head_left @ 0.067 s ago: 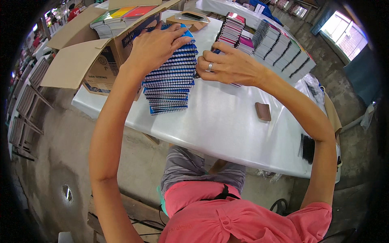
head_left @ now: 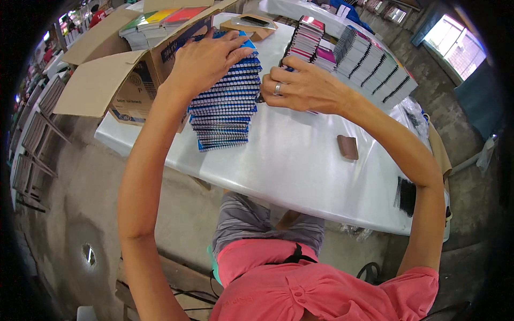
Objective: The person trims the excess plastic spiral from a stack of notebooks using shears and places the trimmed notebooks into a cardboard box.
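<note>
A tall, slightly leaning stack of blue spiral-bound notebooks (head_left: 225, 107) stands on the white table, with its wire-bound edges toward me. My left hand (head_left: 209, 61) lies over the top of the stack, fingers stretched out across the upper notebook, thumb toward the right. At the stack's right side, my right hand (head_left: 300, 88), with a ring on one finger, has its fingers curled and pinched together. A small dark bit shows by its fingertips, but what they hold is hidden.
Left of the stack stands an open cardboard box (head_left: 134, 91) with colourful notebooks (head_left: 160, 24) behind it. Spiral notebooks with pink covers (head_left: 306, 40) and black-coiled ones (head_left: 369, 64) are piled at the right. A brown piece (head_left: 348, 147) and black coils (head_left: 406, 197) lie on the white table (head_left: 278, 171).
My right hand has shifted very slightly to the right. My left hand and the stack look the same.
</note>
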Tool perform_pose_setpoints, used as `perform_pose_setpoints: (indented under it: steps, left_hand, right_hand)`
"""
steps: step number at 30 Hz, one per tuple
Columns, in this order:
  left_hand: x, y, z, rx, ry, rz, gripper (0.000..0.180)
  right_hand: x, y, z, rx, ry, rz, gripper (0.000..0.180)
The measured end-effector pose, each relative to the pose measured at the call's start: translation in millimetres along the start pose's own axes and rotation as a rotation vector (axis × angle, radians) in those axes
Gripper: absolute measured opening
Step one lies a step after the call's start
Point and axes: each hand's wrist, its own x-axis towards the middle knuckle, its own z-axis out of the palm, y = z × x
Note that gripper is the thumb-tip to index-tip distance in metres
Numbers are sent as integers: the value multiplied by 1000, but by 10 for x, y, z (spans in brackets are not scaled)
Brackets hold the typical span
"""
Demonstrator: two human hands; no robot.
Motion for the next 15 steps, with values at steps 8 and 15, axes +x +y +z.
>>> perform_pose_setpoints:
  steps: [8, 15]
  left_hand:
    - [-45, -33, 11, 39, 75, 60, 42]
    - [-63, -44, 70, 60, 125, 94, 42]
  right_hand:
    - [315, -330, -302, 113, -335, 361, 6]
    - [124, -69, -155, 46, -108, 22, 27]
